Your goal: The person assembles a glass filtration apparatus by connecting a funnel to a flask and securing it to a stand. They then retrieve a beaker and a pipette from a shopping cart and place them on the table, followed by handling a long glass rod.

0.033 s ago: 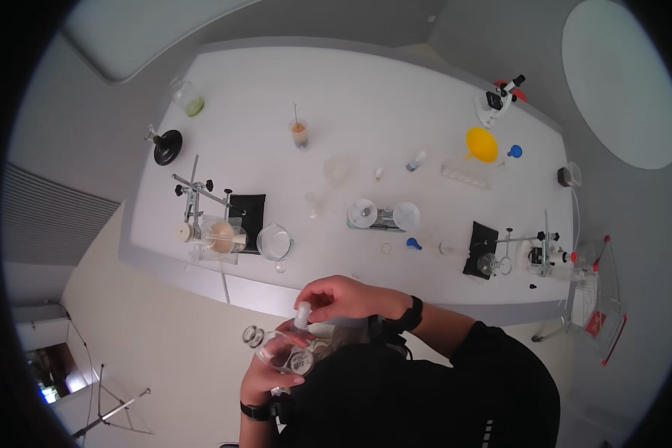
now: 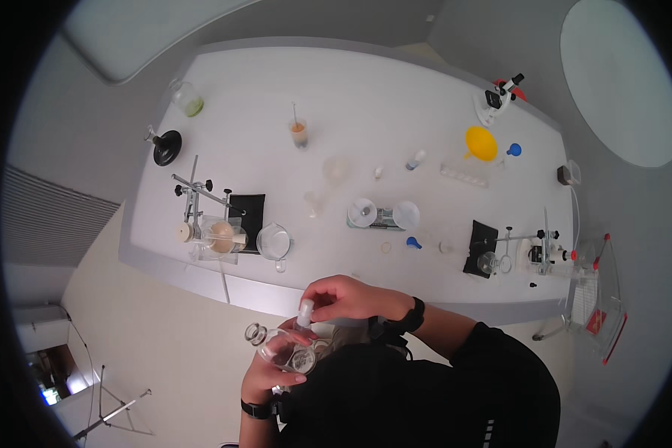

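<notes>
My left hand [image 2: 260,375], at the lower middle of the frame, is curled around a clear glass bottle [image 2: 285,355], with the thumb along the near side and fingers on the far side. The bottle lies tilted, its open neck to the left and its base toward my black shirt [image 2: 425,388]; I judge that this grip around the body keeps the mouth free. My right hand [image 2: 343,299], just above and to the right, pinches a small white cap [image 2: 306,309] between thumb and fingertips, a narrow, light hold that seems fit for so small a thing. The cap sits upright close to my left fingers; whether they share its weight, I cannot tell. Both hands are in front of the near edge of the white table [image 2: 396,82], close to my body, probably for steadiness.

Left of centre, a glass jug [image 2: 275,241] stands near that edge, just beside a black mat [image 2: 252,212]. The two-pan scale [image 2: 383,218] sits at the middle of the frame, likely so both pans can be reached easily. A blue rubber bulb [image 2: 414,243] lies near it, and a yellow funnel [image 2: 481,143] is at the upper right.
</notes>
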The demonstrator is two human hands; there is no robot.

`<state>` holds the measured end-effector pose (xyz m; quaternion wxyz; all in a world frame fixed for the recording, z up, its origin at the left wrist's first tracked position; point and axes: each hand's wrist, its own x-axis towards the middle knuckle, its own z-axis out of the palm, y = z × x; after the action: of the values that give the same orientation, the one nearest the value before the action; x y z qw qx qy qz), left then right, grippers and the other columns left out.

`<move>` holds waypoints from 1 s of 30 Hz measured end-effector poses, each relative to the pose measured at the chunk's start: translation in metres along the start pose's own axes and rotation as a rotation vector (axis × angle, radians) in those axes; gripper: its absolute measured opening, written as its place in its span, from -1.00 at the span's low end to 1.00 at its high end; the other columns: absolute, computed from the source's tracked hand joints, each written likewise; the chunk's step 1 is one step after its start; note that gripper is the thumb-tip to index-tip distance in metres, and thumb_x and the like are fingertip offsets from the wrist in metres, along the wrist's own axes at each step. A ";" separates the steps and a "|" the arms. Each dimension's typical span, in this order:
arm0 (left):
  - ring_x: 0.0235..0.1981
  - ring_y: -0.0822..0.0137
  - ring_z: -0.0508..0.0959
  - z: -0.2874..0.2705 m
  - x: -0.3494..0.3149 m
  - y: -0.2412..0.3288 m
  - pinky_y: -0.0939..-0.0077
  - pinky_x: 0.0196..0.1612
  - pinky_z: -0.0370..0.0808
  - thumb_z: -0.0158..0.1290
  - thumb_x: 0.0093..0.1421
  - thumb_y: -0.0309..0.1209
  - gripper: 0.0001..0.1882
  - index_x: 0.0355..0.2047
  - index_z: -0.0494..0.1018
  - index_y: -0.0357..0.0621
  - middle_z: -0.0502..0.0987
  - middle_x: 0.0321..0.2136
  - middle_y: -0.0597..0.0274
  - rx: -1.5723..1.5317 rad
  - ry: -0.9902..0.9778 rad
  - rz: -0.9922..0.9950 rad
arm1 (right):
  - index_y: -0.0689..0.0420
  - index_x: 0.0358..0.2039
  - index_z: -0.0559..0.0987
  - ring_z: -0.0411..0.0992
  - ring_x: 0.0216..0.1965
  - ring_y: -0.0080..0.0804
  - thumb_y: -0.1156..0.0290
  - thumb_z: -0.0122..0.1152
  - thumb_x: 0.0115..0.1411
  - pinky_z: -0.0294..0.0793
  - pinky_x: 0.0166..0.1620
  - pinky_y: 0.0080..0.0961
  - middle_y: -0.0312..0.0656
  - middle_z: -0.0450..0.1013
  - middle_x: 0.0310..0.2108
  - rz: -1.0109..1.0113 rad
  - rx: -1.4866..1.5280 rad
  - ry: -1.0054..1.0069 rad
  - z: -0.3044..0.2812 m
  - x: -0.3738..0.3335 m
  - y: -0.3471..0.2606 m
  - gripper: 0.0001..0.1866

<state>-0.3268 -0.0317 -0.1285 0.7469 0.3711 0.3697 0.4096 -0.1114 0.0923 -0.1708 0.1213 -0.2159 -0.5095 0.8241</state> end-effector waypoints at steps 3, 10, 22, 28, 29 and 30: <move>0.11 0.10 0.33 0.000 0.009 0.002 0.20 0.16 0.23 0.36 -0.30 -0.38 -0.40 -0.15 0.47 -0.18 0.35 0.00 0.00 0.007 -0.084 -0.043 | 0.21 -0.07 0.48 0.37 -0.23 -0.67 0.56 0.23 0.17 0.42 -0.13 -0.63 -0.34 0.45 -0.26 -0.023 -0.025 0.041 0.003 -0.017 -0.011 -0.70; 0.26 0.02 0.21 -0.003 0.031 0.000 0.15 0.19 0.23 0.35 -0.25 -0.44 -0.46 -0.16 0.49 -0.08 0.15 0.28 -0.04 0.206 -0.050 0.089 | 0.13 -0.20 0.56 0.35 -0.40 -0.67 0.47 0.27 0.15 0.39 -0.31 -0.65 -0.38 0.43 -0.42 -0.092 -0.309 0.305 -0.048 -0.029 -0.043 -0.81; -0.02 0.31 0.45 0.001 0.018 0.010 0.40 0.08 0.32 0.30 -0.17 -0.56 -0.53 -0.19 0.45 -0.19 0.49 -0.11 0.12 0.328 0.178 -0.145 | 0.12 -0.33 0.59 0.54 -0.26 -0.08 0.53 0.04 0.08 0.54 -0.25 -0.25 -0.07 0.56 -0.34 0.558 -1.723 0.882 -0.320 0.011 0.012 -0.82; -0.03 0.30 0.45 -0.015 0.013 -0.001 0.39 0.07 0.31 0.30 -0.11 -0.52 -0.54 -0.17 0.40 -0.21 0.53 -0.17 0.16 0.266 0.198 -0.076 | 0.12 -0.31 0.58 0.54 -0.22 -0.07 0.51 0.03 0.10 0.54 -0.21 -0.20 -0.04 0.55 -0.30 0.525 -1.690 0.883 -0.347 0.026 0.056 -0.82; -0.03 0.31 0.45 -0.017 0.013 -0.002 0.39 0.07 0.31 0.30 -0.09 -0.51 -0.56 -0.18 0.41 -0.22 0.54 -0.19 0.19 0.207 0.207 -0.077 | 0.13 -0.29 0.57 0.54 -0.21 -0.07 0.50 0.03 0.11 0.54 -0.21 -0.20 -0.04 0.55 -0.30 0.529 -1.685 0.895 -0.350 0.021 0.059 -0.82; -0.04 0.29 0.46 -0.020 0.013 -0.007 0.39 0.07 0.31 0.26 -0.06 -0.54 -0.46 -0.06 0.30 -0.21 0.54 -0.23 0.19 0.130 0.196 -0.082 | 0.13 -0.28 0.56 0.54 -0.21 -0.06 0.50 0.03 0.11 0.54 -0.20 -0.20 -0.03 0.55 -0.30 0.528 -1.677 0.904 -0.350 0.017 0.058 -0.81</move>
<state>-0.3368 -0.0182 -0.1470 0.6977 0.3616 0.4814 0.3881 0.0423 0.3487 -0.3622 -0.0754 -0.6329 -0.7697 0.0367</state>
